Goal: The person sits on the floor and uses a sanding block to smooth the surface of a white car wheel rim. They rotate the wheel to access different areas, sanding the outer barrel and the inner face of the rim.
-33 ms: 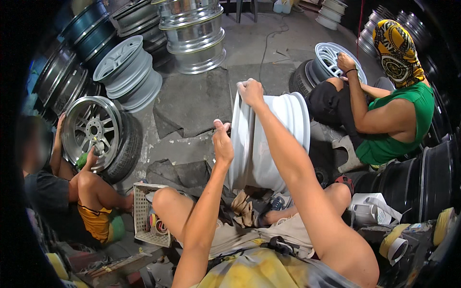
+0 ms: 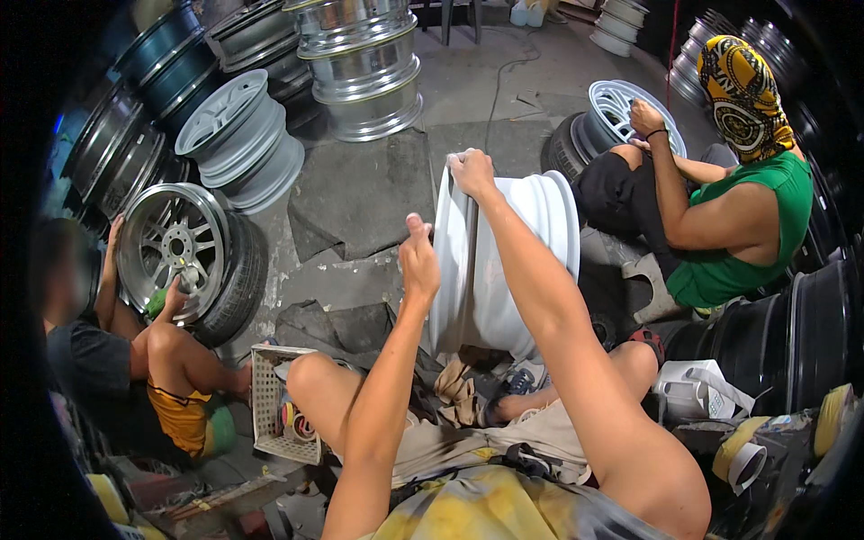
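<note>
A white wheel rim (image 2: 508,261) stands on edge on the concrete floor (image 2: 360,198) directly in front of your knees, and serves here as the landmark. Your right hand (image 2: 472,173) sits on top of the rim, fingers curled over its upper edge and closed on it. Your left hand (image 2: 418,261) is at the rim's left face, fingers drawn together with the thumb up; whether it clamps anything or only presses against the metal cannot be told.

To the left of the rim, a silver spoked wheel (image 2: 175,247) with a tyre stands upright, and a person in a yellow top (image 2: 175,405) works on it with both hands on its face. Just left of the rim's base, beside your left knee, lies a white plastic basket (image 2: 270,396). Behind the rim, farther along the floor, a stack of polished rims (image 2: 360,63) rises, with a grey rim (image 2: 238,135) tilted to its left.

To the right of the rim, a person in a green sleeveless shirt (image 2: 747,225) and a yellow patterned head wrap sits with one hand on a pale blue spoked wheel (image 2: 630,112). Right of the rim's base, near your right knee, rest a white container (image 2: 697,391) and rolls of yellow tape (image 2: 742,454).
</note>
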The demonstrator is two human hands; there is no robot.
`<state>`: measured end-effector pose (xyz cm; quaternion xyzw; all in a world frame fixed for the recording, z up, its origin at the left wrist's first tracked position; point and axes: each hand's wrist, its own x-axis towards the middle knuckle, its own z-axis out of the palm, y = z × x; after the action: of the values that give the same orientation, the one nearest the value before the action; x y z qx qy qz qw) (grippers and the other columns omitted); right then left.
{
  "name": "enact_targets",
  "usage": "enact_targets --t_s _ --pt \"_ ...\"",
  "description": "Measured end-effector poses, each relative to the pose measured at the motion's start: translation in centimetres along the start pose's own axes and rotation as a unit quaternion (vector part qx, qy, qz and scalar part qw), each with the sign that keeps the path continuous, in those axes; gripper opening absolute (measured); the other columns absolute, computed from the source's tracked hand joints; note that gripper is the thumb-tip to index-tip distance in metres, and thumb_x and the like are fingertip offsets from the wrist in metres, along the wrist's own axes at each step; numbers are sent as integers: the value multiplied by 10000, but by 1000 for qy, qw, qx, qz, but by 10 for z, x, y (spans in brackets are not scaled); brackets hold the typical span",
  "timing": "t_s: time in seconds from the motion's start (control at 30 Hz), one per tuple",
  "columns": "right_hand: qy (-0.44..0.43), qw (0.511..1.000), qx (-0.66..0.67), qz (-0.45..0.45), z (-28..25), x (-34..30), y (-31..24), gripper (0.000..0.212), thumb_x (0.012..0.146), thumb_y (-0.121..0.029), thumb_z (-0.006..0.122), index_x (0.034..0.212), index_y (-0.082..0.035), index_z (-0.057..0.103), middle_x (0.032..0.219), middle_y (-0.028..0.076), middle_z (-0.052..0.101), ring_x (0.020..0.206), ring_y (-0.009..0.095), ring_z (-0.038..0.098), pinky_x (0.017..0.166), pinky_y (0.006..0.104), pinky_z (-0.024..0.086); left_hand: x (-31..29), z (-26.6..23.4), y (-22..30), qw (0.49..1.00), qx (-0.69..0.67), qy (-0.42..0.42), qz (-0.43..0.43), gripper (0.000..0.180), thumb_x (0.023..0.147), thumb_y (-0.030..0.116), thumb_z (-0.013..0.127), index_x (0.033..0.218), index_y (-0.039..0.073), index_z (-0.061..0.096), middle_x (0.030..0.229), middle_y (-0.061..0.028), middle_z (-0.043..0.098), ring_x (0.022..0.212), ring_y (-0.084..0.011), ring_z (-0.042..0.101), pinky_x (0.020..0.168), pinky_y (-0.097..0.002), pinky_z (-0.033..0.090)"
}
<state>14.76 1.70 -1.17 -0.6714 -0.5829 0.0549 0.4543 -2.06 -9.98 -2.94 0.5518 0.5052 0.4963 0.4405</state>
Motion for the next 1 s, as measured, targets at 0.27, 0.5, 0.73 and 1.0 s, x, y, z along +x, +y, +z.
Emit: enact_targets --t_s 0.27,0.5,0.73,1.0 --pt "61 967 -1 -248 -40 -224 -73 223 879 15 613 1087 31 691 1207 194 648 1137 376 626 993 463 492 35 -12 23 992 83 19 89 835 1067 570 250 790 -137 596 853 -316 608 827 -469 599 799 -534 424" --pt "-38 996 -74 18 -27 -21 7 241 920 -225 612 975 -16 719 940 227 681 870 427 659 827 496 520 18 3 24 986 127 -32 101 676 1077 462 376 752 -93 582 769 -288 600 723 -458 585 701 -514 430" --pt "21 988 -107 -108 -32 -89 -5 242 892 -163 656 1078 -22 720 1113 197 687 981 367 660 883 471 509 63 0 23 969 235 1 77 630 1033 501 449 787 -41 655 850 -323 661 849 -521 635 742 -569 468" --pt "-52 964 -171 -199 -117 -146 9 293 788 -48 702 1078 -6 710 1229 165 648 1153 344 612 1005 463 477 46 5 23 968 240 -48 59 610 847 508 725 928 -89 626 935 -324 692 914 -466 685 809 -522 523"
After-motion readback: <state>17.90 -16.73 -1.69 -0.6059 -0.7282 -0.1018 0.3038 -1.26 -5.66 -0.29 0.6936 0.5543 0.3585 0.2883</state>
